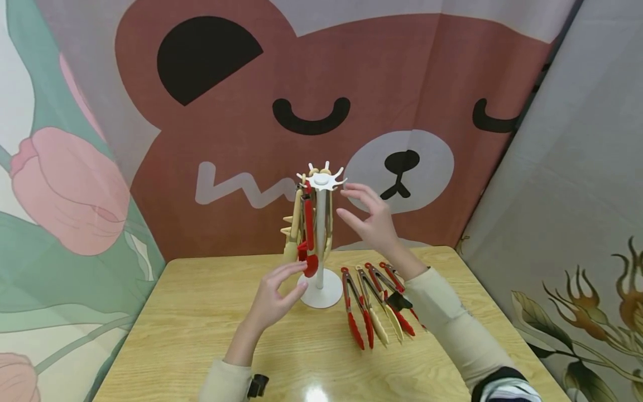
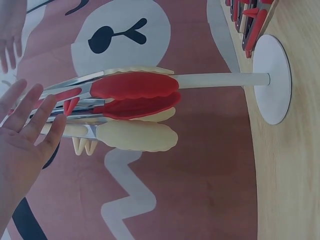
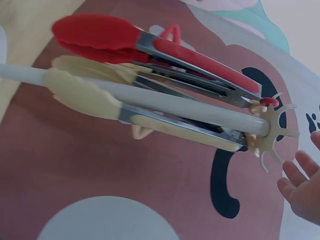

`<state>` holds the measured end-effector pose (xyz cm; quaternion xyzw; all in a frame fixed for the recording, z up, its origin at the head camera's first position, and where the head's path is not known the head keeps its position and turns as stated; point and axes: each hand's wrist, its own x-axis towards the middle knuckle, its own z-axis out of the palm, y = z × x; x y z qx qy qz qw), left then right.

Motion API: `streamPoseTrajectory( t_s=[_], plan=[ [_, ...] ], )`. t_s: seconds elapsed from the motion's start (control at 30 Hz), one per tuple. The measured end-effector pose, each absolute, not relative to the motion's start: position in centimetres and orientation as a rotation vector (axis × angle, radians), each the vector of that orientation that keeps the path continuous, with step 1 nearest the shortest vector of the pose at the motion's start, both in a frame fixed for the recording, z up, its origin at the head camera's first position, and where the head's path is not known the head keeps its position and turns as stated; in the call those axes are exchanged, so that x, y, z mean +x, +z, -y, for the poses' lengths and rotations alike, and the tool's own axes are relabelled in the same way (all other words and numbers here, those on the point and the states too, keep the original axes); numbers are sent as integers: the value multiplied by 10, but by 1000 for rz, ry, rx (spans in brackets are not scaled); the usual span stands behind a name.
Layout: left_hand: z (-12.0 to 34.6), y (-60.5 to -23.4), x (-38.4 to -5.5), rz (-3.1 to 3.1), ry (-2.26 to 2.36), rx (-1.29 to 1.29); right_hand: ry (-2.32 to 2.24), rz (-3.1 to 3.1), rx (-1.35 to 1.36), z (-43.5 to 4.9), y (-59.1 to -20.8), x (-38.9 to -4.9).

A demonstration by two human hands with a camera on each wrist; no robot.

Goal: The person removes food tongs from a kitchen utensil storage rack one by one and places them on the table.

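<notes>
A white stand [image 1: 320,240] with a ring of curved hooks at its top [image 3: 274,131] holds several hanging tongs. Red tongs [image 1: 308,223] hang toward the near left side, tips down, and cream tongs [image 1: 293,237] hang beside and behind them. My left hand [image 1: 273,295] is at the lower end of the red tongs, its fingertips overlapping the red tip in the head view; in the left wrist view its fingers are spread and loosely bent. My right hand [image 1: 374,222] is raised just right of the hooks, fingers parted from the thumb, with nothing held.
On the wooden table [image 1: 201,324], right of the stand's round white base [image 1: 321,301], several tongs lie side by side, red ones [image 1: 354,329] and cream ones [image 1: 380,329]. A bear-print cloth [image 1: 241,145] hangs behind the table, with printed curtains left and right.
</notes>
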<state>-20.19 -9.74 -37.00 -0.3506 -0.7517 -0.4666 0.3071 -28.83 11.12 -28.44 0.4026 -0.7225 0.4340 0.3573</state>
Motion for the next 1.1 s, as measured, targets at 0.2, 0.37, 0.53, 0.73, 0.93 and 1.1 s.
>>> streamPoseTrajectory(
  t_s=[0.2,0.37,0.53,0.73,0.93,1.1],
  plan=[
    [97,-372,-202,1990,-1235,-924,1036,1870,1068,-100,-272,-306],
    [97,-373,-202,1997,-1237,-923,931,1913,1074,-92,-267,-313],
    [97,-374,-201,2005,-1241,-916,892,1923,1089,-88,-267,-318],
    [97,-376,-202,2013,-1239,-914,907,1951,1091,-85,-268,-325],
    [97,-379,-203,2032,-1253,-908,850,1982,1072,-83,-271,-330],
    [99,-399,-218,2032,-1254,-899,785,1944,1073,-79,-272,-332]
  ],
)
